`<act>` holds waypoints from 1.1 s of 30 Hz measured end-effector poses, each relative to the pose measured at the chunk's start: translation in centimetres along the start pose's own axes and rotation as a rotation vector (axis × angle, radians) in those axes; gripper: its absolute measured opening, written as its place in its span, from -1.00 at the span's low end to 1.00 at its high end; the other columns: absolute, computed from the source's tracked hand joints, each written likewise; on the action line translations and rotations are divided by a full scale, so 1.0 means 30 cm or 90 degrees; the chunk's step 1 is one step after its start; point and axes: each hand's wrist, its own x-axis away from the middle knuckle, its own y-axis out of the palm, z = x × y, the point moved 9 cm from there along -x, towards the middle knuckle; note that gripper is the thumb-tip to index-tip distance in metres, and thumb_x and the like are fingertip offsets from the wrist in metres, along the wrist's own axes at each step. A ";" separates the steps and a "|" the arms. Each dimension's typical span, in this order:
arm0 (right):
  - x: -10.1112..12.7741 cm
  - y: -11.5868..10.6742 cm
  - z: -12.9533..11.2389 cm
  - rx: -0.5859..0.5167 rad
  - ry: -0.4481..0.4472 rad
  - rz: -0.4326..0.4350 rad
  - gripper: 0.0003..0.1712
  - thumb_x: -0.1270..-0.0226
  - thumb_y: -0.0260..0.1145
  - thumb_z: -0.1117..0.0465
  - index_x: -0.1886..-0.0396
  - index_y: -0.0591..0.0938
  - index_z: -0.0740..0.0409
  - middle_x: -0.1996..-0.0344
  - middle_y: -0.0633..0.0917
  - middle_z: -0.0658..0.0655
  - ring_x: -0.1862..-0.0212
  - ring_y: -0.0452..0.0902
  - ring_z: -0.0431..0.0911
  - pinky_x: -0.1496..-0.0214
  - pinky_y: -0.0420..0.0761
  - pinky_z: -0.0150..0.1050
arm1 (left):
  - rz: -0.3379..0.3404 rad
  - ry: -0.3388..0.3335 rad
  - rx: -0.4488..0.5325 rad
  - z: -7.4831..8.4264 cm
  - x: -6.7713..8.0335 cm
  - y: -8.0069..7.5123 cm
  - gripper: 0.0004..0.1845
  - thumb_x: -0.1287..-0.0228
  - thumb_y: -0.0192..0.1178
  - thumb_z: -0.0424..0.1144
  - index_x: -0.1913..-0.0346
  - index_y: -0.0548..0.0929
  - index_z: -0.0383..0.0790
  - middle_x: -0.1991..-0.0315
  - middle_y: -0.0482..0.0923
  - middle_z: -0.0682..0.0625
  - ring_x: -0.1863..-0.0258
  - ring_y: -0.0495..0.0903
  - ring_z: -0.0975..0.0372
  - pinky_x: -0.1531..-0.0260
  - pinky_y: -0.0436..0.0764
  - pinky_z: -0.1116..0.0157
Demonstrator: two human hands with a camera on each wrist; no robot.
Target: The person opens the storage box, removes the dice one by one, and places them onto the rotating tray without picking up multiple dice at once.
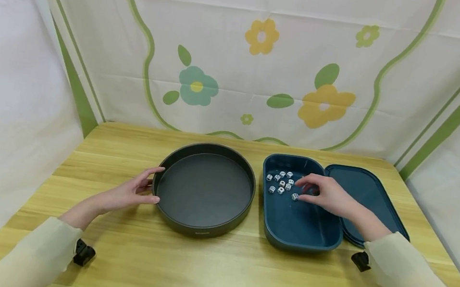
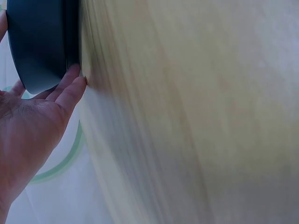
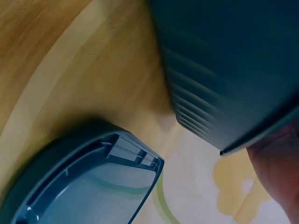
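My left hand (image 1: pixel 136 190) rests at the left side of a round dark pan (image 1: pixel 206 191), thumb and forefinger spread apart on its rim. In the left wrist view, the fingers (image 2: pixel 70 91) lie against the pan's outer wall. Over the deep blue rectangular container (image 1: pixel 304 226) my right hand (image 1: pixel 328 195) reaches in, thumb and forefinger parted. White dice (image 1: pixel 282 184) with dark pips lie in a loose cluster toward the container's far left. A single die (image 1: pixel 294 197) sits at the right thumb's tip. In the right wrist view, the container's wall hides most of the right hand.
A blue lid (image 1: pixel 362 197) lies on the wooden table (image 1: pixel 212 277) at the container's right, partly behind the right forearm. A white cloth with printed flowers (image 1: pixel 261 36) hangs behind the table. Both wrists carry a small black device (image 1: pixel 84 253).
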 end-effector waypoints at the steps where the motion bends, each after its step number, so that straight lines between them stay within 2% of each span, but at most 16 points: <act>1: -0.004 0.008 0.005 0.001 0.006 -0.010 -0.64 -0.22 0.44 0.28 -0.01 0.64 0.26 0.10 0.66 0.18 0.15 0.62 -0.05 0.12 0.62 -0.07 | 0.000 0.000 0.000 -0.001 0.000 0.000 -0.15 -0.40 0.19 -0.14 -0.55 -0.11 0.01 -0.48 -0.17 -0.41 -0.42 -0.06 -0.28 -0.26 0.11 -0.23; 8: -0.034 0.046 0.020 0.030 0.038 -0.080 -0.64 -0.25 0.39 0.35 -0.04 0.61 0.30 0.09 0.66 0.20 0.15 0.63 -0.04 0.10 0.62 -0.06 | -0.001 0.002 0.006 -0.003 -0.003 -0.001 -0.15 -0.40 0.19 -0.15 -0.55 -0.12 -0.02 -0.47 -0.13 -0.43 -0.42 -0.04 -0.27 -0.26 0.12 -0.21; 15: -0.063 0.100 0.013 0.038 0.019 -0.136 -0.73 -0.22 0.37 0.42 0.06 0.64 0.31 0.15 0.68 0.18 0.25 0.62 -0.12 0.19 0.62 -0.20 | -0.001 0.009 0.004 -0.010 -0.005 0.001 -0.15 -0.41 0.19 -0.15 -0.55 -0.13 -0.03 -0.47 -0.13 -0.42 -0.42 -0.02 -0.27 -0.26 0.13 -0.21; 23: -0.070 0.140 0.007 0.013 -0.004 -0.142 -0.76 -0.21 0.39 0.41 0.10 0.67 0.21 0.24 0.67 0.01 0.29 0.55 -0.21 0.21 0.58 -0.25 | -0.005 0.002 0.012 -0.008 -0.001 0.005 -0.15 -0.41 0.18 -0.14 -0.55 -0.13 0.01 -0.47 -0.14 -0.41 -0.43 -0.04 -0.25 -0.27 0.12 -0.21; 33: -0.075 0.166 -0.008 -0.033 -0.024 -0.129 -0.84 -0.18 0.41 0.41 0.24 0.69 0.16 0.33 0.65 -0.04 0.34 0.52 -0.22 0.27 0.57 -0.30 | -0.004 0.001 0.015 -0.010 0.002 0.007 -0.15 -0.41 0.19 -0.15 -0.55 -0.13 0.02 -0.47 -0.13 -0.43 -0.42 -0.04 -0.26 -0.28 0.10 -0.20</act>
